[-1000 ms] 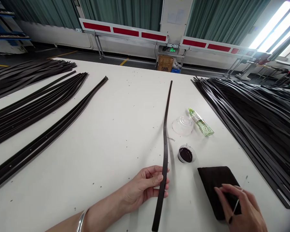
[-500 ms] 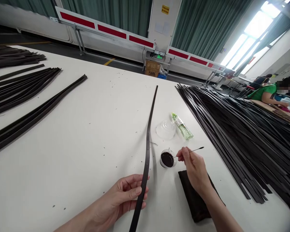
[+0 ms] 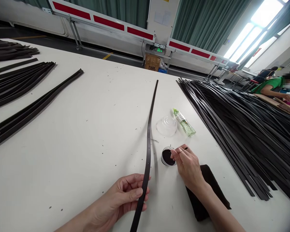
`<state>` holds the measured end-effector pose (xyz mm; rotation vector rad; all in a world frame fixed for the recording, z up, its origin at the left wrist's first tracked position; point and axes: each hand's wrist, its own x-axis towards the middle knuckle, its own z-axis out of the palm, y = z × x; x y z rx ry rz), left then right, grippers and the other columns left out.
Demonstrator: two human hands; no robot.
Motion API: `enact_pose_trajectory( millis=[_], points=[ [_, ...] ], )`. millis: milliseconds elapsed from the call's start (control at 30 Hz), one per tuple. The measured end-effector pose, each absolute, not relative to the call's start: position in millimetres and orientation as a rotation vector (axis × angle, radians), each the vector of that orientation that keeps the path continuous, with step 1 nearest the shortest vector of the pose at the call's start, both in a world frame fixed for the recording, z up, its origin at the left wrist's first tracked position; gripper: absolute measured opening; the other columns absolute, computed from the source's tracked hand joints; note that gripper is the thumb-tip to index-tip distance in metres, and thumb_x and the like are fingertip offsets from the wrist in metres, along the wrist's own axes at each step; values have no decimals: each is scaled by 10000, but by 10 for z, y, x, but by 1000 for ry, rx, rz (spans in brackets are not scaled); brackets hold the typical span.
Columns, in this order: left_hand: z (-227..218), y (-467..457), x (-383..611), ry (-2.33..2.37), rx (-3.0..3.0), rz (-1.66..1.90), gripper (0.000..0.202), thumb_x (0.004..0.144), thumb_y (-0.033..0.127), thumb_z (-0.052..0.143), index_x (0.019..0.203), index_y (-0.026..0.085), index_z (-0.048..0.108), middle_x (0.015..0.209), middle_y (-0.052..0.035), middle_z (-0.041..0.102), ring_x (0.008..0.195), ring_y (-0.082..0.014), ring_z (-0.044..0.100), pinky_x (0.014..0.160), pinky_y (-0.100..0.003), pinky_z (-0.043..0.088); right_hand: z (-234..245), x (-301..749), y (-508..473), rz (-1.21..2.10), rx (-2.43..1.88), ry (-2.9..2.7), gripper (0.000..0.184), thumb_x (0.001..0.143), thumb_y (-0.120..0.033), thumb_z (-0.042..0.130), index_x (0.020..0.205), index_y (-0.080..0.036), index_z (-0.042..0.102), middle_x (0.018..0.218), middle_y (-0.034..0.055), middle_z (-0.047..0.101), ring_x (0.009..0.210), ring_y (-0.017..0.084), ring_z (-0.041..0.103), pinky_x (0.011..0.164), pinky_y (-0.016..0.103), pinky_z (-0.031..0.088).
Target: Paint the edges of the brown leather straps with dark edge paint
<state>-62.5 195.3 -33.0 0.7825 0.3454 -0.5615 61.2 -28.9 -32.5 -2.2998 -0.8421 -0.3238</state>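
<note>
My left hand (image 3: 128,198) is closed on a long dark strap (image 3: 148,151) with a row of small holes, thumb on top and fingers beneath. The strap runs away from me across the white table. My right hand (image 3: 189,166) pinches a thin stick with a dark tip (image 3: 185,149), held at a small clear cup (image 3: 168,156) of dark liquid. The stick's lower end is hidden by my fingers. Below my right forearm lies a folded dark cloth (image 3: 207,190). Beyond the cup are a clear domed lid (image 3: 166,126) and a green tube (image 3: 184,122).
A wide pile of dark straps (image 3: 236,135) covers the table's right side. More strap bundles (image 3: 36,104) lie at the left. Small dark specks dot the white tabletop (image 3: 106,125). A person in a green top (image 3: 268,85) sits at the far right.
My right hand has shifted slightly left over the cup and turned, so the stick's dark tip now lies closer to my knuckles. My left hand keeps its hold on the strap.
</note>
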Motion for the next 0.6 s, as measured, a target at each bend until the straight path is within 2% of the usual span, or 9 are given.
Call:
enact_pose_trajectory(
  millis=[200, 367, 467, 600],
  points=[
    [-319, 1954, -622, 345, 788, -566, 228, 787, 184, 769, 1009, 179, 716, 874, -38, 681, 754, -126, 615, 754, -303, 566, -335, 618, -269, -320, -2280, -817, 358, 1028, -319, 402, 706, -215, 519, 684, 23, 596, 741, 196, 497, 668, 309, 384],
    [-318, 1959, -633, 354, 787, -568, 233, 795, 184, 763, 1023, 185, 713, 896, -39, 685, 760, -123, 618, 769, -311, 568, -166, 521, -274, -331, -2232, -671, 381, 1040, -330, 368, 715, -208, 524, 676, 12, 573, 725, 178, 513, 677, 297, 400],
    [-314, 1952, -627, 360, 780, -559, 235, 784, 177, 774, 1011, 183, 714, 902, -40, 684, 767, -123, 617, 769, -310, 570, -65, 415, -283, -213, -2081, -444, 418, 1045, -368, 351, 725, -202, 561, 701, 11, 586, 698, 157, 538, 681, 281, 429],
    [-303, 1938, -614, 330, 766, -550, 252, 760, 169, 795, 997, 163, 711, 880, -42, 667, 796, -131, 610, 786, -324, 574, -51, 290, -271, 9, -1761, -189, 428, 1000, -473, 443, 740, -185, 622, 746, 36, 603, 697, 162, 553, 683, 285, 462]
  ],
)
